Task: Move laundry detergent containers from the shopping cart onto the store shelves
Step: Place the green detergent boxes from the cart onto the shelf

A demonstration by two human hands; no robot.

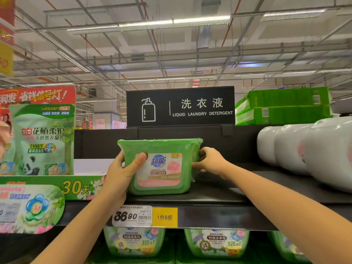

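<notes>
Two bare forearms (82, 223) reach up to a green detergent tub (162, 146). The left hand (122, 168) grips the tub's left side, thumb pressed on the front label and the other fingers hidden behind it. The right hand (211, 161) clasps the right side with curled fingers. Between both sets of fingers, the tub sits on the black shelf (219, 195). A price tag (132, 216) lies below the left fingers, and white bottles (304, 149) stand well beyond the right fingers.
</notes>
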